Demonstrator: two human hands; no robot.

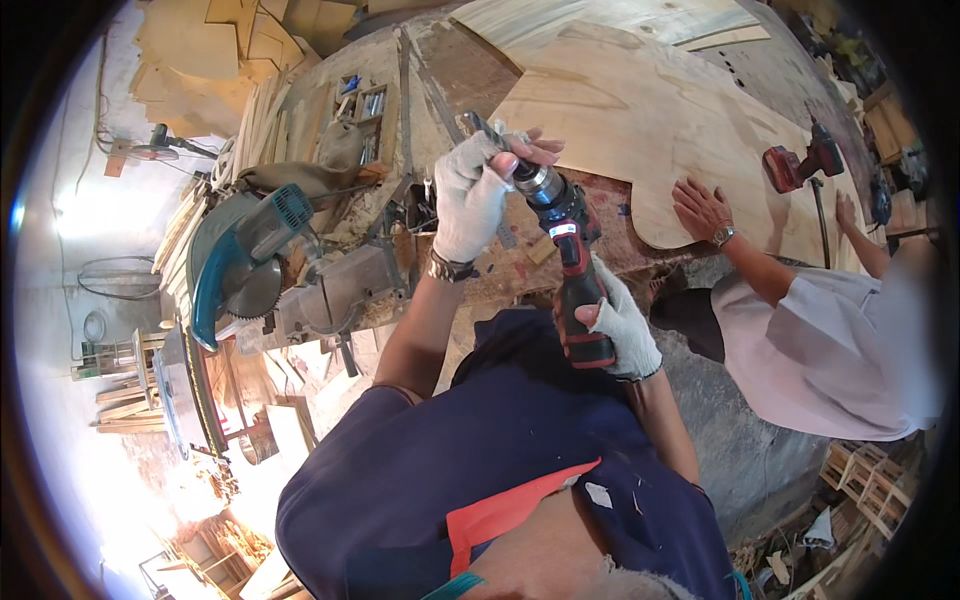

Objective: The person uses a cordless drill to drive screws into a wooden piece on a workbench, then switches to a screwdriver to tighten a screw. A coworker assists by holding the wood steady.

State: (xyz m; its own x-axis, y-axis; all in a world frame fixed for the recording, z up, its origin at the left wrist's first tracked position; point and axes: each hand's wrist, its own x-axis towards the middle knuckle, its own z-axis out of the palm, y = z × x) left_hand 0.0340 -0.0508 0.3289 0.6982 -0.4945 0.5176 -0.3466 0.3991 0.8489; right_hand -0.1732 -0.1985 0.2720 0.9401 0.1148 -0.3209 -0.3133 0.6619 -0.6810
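Head view: right hand [624,328] has fingers clamped on the drill [573,258], left hand [470,200] seemingly curled around its front.

This is a woodworking workshop. A blue power saw [240,270] with a round toothed blade stands left of the worn bench [462,72], wooden strips [265,125] stacked beyond it. Large plywood sheets [590,100] cover the far right side; a cordless drill [583,300] is held at the near edge. Brown board offcuts [190,60] pile up far left, scrap wood [868,485] near right.
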